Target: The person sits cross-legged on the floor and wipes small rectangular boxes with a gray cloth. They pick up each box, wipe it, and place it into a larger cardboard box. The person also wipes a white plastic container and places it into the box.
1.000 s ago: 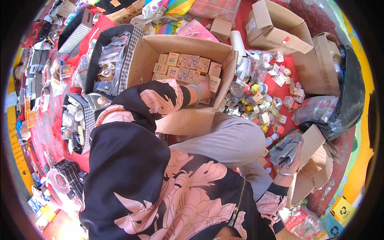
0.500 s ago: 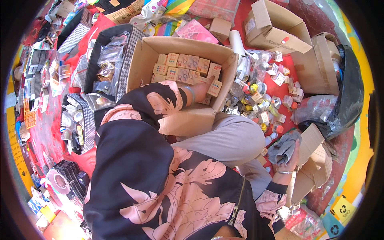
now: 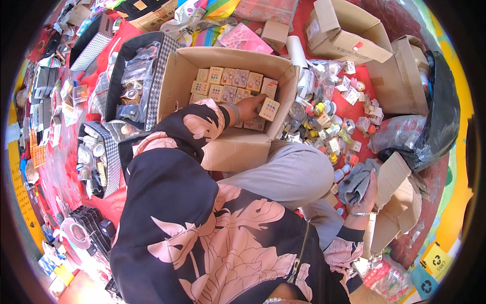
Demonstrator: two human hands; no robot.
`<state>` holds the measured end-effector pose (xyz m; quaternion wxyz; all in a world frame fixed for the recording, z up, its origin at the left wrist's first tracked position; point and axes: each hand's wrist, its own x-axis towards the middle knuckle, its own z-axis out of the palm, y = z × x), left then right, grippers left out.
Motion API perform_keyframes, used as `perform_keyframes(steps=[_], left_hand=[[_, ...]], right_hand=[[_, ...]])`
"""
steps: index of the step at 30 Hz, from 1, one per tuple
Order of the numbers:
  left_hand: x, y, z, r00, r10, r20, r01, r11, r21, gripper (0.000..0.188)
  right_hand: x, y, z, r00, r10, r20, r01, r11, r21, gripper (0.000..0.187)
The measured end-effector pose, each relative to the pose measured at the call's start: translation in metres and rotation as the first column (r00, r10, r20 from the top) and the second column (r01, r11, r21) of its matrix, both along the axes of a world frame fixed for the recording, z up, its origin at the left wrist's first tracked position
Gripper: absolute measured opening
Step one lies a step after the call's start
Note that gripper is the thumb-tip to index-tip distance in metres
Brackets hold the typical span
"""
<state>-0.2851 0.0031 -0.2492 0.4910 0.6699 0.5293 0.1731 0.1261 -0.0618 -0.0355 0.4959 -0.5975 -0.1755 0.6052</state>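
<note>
A large open cardboard box [image 3: 177,76] stands in front of me with rows of small patterned boxes [image 3: 215,75] in it. My left hand [image 3: 248,109] reaches inside, its fingers closed on the left edge of one small cream box [image 3: 269,109] at the right end. That box sits tilted and looks higher than its neighbours. My left palm is partly hidden by the wrist and sleeve. To the right, my right hand [image 3: 368,195] is closed around a crumpled grey cloth [image 3: 356,185], beside an open carton [image 3: 392,223].
Loose small bottles and little boxes [image 3: 329,126] lie on the red floor right of the large box. Black bins [image 3: 124,66] of packaged goods stand left. More open cartons [image 3: 349,38] are at the far right, near a black plastic bag [image 3: 440,121].
My left hand's fingers have drawn back a little and bent around the edge of the small cream box. My right hand keeps the grey cloth in nearly the same place.
</note>
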Motion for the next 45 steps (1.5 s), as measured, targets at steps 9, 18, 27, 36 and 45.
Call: perform_keyframes(steps=[9,18,27,36,45], left_hand=[[-0.001,0.007,0.015,0.941,-0.138,-0.309,0.152,0.988,0.022,0.093],[-0.001,0.013,0.020,0.856,-0.200,-0.476,0.258,0.964,0.059,0.090],[-0.011,0.023,0.040,0.792,-0.337,-0.509,0.378,0.925,-0.023,0.086],[-0.010,0.017,0.028,0.901,-0.249,-0.355,0.270,0.963,0.010,0.089],[0.004,0.011,0.009,0.870,-0.134,-0.475,0.243,0.954,0.175,0.067]], right_hand=[[0.010,-0.002,-0.013,0.997,-0.039,0.061,0.041,0.999,-0.031,0.030],[0.011,-0.002,-0.015,0.998,0.047,0.032,-0.045,0.998,-0.047,0.032],[0.004,-0.002,-0.007,0.995,0.023,0.095,-0.023,1.000,-0.001,0.040],[-0.014,0.000,0.005,0.995,0.061,0.073,-0.061,0.998,-0.003,0.039],[-0.009,0.000,-0.008,0.987,-0.021,0.157,0.023,1.000,-0.010,0.039]])
